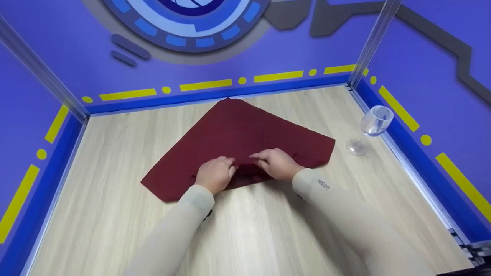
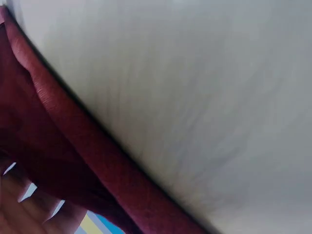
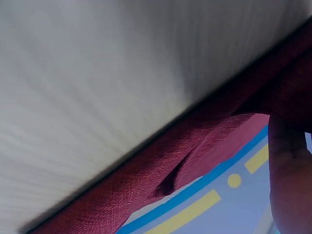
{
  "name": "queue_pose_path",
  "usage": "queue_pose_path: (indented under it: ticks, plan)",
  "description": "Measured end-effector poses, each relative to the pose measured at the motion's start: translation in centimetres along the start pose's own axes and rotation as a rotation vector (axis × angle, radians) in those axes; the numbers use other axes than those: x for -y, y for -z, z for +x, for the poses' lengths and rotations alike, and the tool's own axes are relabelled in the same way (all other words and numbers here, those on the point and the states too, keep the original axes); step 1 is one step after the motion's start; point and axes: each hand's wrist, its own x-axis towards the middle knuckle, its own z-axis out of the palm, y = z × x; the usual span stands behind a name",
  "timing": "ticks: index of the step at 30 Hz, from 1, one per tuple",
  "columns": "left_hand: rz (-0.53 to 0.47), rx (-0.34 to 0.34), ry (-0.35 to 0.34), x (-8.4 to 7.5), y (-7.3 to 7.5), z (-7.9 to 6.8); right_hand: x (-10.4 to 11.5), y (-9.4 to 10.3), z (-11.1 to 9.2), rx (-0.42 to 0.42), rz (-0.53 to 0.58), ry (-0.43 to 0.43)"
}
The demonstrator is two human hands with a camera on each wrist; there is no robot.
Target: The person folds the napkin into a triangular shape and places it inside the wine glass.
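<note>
A dark red cloth napkin (image 1: pixel 234 130) lies folded on the wooden table, its peak toward the back wall and its long folded side toward the person. The left hand (image 1: pixel 215 173) pinches the upper layer near the middle of that long side. A short way to its right, the right hand (image 1: pixel 279 164) pinches the same layer between thumb and fingers. Between the hands the layer is lifted, leaving a dark opening underneath. In the left wrist view the napkin's rolled edge (image 2: pixel 102 151) runs diagonally; the right wrist view shows the raised fold (image 3: pixel 214 146) beside the thumb.
A clear stemmed wine glass (image 1: pixel 372 124) stands on the right side of the table, close to the blue side wall. Blue panels with yellow markings (image 1: pixel 206 85) enclose the table (image 1: pixel 245 234) at the back and both sides.
</note>
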Motion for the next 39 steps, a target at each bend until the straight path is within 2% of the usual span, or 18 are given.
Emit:
queue_pose_path:
  ticks: [5, 7, 11, 17, 21, 29, 34, 39]
  plan:
    - [-0.060, -0.115, -0.060, -0.6, 0.3, 0.2, 0.2, 0.0, 0.2, -0.002, 0.031, -0.046]
    - [-0.074, -0.137, -0.061, -0.8, 0.3, 0.3, 0.4, 0.1, 0.3, -0.016, 0.032, -0.052]
    - [-0.082, -0.125, -0.021, -0.9, 0.4, 0.5, 0.9, 0.2, 0.4, -0.054, 0.004, -0.025]
    - [-0.065, -0.119, -0.014, -0.9, 0.2, 0.8, 1.1, 0.3, 0.6, -0.092, -0.150, 0.059]
    - [-0.016, -0.091, 0.004, -1.1, 0.0, 1.0, 0.7, 0.0, 0.6, -0.112, -0.257, 0.091]
    - [0.023, -0.008, 0.106, -1.0, -0.7, 1.4, -0.1, -0.7, 0.9, -0.123, -0.388, 0.088]
    - [-0.023, 0.057, 0.172, -1.0, -1.1, 1.5, -0.4, -1.4, 1.1, -0.074, -0.417, 0.018]
    - [-0.070, 0.121, 0.210, -0.9, -1.6, 1.7, -0.5, -2.2, 1.1, 0.000, -0.378, -0.076]
